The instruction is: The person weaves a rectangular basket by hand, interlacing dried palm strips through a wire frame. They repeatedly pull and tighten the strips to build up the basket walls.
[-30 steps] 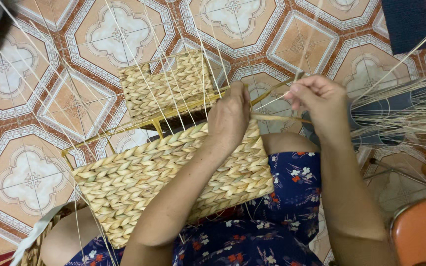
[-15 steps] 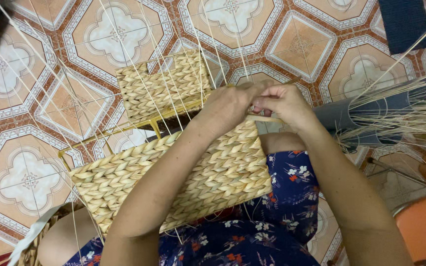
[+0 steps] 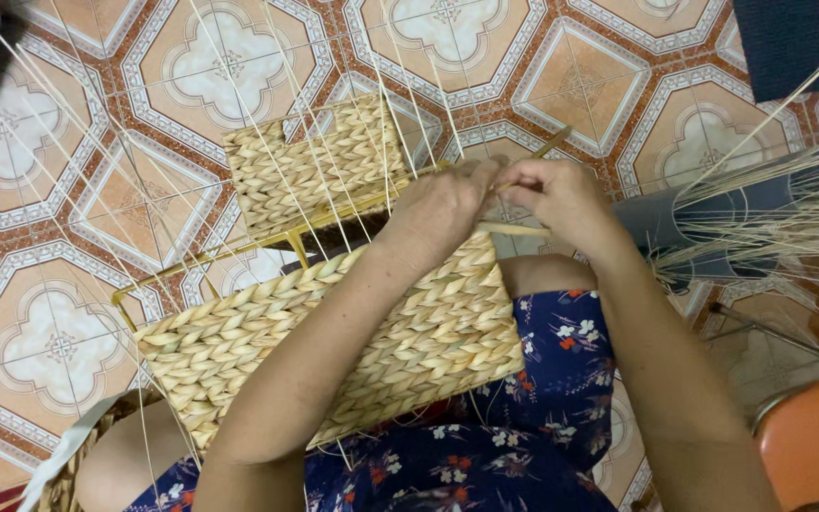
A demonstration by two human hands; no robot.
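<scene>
Resting on the lap, the woven basket (image 3: 334,332) spans the middle. At its one-o'clock corner the left hand (image 3: 443,204) and right hand (image 3: 556,194) meet, fingers pinched shut on a straw strand (image 3: 514,228); fingertips are hidden. Loose straw (image 3: 770,228) lies at three o'clock, cut off.

Left hand (image 3: 443,204), right hand (image 3: 556,194) (both clenched)
</scene>
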